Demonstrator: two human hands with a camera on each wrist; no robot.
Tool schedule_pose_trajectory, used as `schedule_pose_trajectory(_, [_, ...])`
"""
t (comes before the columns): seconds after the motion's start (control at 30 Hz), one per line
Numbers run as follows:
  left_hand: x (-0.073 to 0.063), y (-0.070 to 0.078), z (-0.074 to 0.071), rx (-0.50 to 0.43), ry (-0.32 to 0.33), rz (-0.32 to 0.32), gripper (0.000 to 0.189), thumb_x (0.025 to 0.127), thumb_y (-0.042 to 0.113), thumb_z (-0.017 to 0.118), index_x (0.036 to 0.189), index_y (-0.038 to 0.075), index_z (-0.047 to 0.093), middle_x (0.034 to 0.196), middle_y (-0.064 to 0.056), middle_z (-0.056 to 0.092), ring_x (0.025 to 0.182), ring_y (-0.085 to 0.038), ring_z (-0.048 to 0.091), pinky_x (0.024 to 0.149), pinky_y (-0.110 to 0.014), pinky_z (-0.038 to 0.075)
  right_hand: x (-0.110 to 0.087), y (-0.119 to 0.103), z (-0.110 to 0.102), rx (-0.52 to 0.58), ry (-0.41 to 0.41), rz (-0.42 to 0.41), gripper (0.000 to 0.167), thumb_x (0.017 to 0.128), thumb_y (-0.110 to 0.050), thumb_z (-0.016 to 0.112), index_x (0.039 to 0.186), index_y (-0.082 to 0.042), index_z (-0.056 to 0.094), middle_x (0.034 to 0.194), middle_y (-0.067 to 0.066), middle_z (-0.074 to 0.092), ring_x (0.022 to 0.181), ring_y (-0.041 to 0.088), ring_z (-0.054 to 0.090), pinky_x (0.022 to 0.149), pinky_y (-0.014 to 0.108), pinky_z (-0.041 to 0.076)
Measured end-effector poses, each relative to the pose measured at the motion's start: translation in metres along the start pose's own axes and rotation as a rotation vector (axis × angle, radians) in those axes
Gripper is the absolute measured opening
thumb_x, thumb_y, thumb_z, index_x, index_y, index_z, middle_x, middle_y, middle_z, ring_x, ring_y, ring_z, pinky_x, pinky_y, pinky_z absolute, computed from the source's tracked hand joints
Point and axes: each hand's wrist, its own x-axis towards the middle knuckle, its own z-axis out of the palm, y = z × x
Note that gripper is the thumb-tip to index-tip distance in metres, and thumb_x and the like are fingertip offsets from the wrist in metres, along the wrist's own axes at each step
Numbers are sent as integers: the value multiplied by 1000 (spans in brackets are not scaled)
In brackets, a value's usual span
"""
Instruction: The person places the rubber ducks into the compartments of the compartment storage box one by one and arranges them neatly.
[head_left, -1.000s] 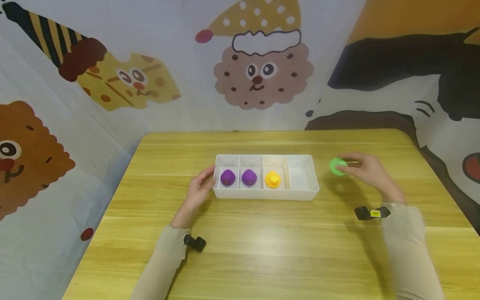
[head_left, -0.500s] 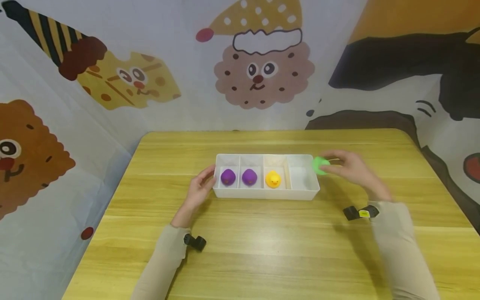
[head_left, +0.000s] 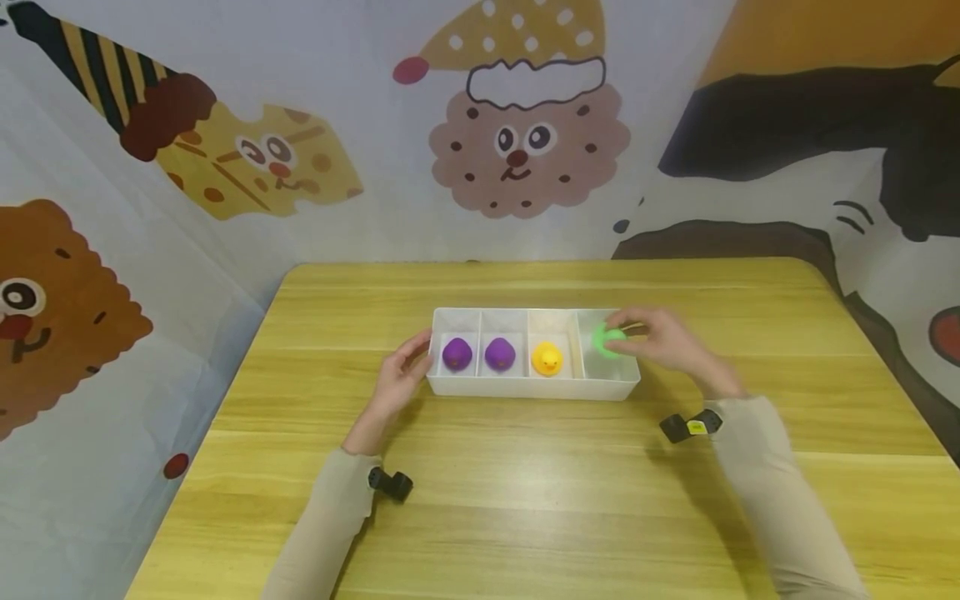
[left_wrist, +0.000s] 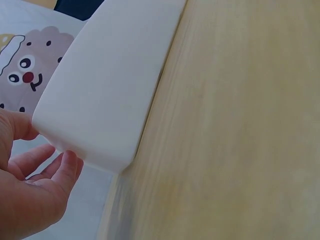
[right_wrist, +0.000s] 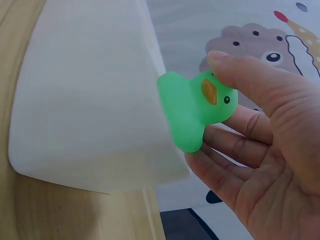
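Note:
A white divided box (head_left: 525,389) stands on the table. Its two left compartments each hold a purple rubber duck (head_left: 457,355), the second purple duck (head_left: 499,355) beside the first. A yellow rubber duck (head_left: 547,359) sits in the compartment to their right. My left hand (head_left: 398,379) holds the box's left end, thumb at the rim and bent fingers against the outer wall (left_wrist: 30,180). Over the rightmost compartment, my right hand (head_left: 667,342) pinches a green rubber duck (right_wrist: 195,107) between thumb and fingers. That duck is blurred in the head view, and I cannot tell whether it touches the compartment floor.
The wooden table (head_left: 510,492) extends around the box on all sides. A cloth backdrop (head_left: 360,233) with cartoon figures hangs behind and to the sides. Each wrist carries a small black camera, the left camera (head_left: 391,484) and the right camera (head_left: 690,426).
My right hand has carried the green duck leftwards, from beside the box, past its right rim and over the rightmost compartment. The left hand and the box have stayed put.

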Motion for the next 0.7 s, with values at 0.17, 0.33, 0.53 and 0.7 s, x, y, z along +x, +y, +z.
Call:
schedule_pose_trajectory(0.17, [0, 1, 0, -9, 2, -15, 44, 90, -9, 50, 134, -8, 43, 137, -26, 44, 128, -36, 41, 101, -26, 43, 2, -1, 5, -37, -12, -26, 22, 79, -3, 73, 98, 3, 65, 105, 20, 65, 90, 32, 63, 81, 49, 56])
schedule_pose_trajectory(0.33, [0, 0, -1, -9, -3, -21, 45, 90, -10, 50, 134, -8, 42, 138, -26, 43, 128, -36, 40, 101, -27, 43, 5, -3, 9, -89, -53, -12, 21, 80, -7, 72, 98, 2, 65, 107, 19, 65, 92, 31, 63, 82, 48, 55])
schedule_pose_trajectory(0.53, [-1, 0, -1, -8, -6, -14, 45, 90, -9, 51, 134, -8, 43, 137, -26, 43, 128, -36, 41, 101, -28, 43, 7, -5, 15, -157, -124, 12, 19, 82, -9, 71, 97, -1, 65, 106, 16, 65, 92, 30, 62, 83, 46, 55])
schedule_pose_trajectory(0.7, [0, -1, 0, -11, -7, -10, 45, 90, -9, 51, 134, -8, 42, 137, -27, 43, 128, -36, 41, 101, -27, 43, 10, -8, 20, -238, -150, 18, 19, 81, -9, 71, 96, 0, 65, 101, 15, 66, 90, 30, 62, 82, 46, 54])
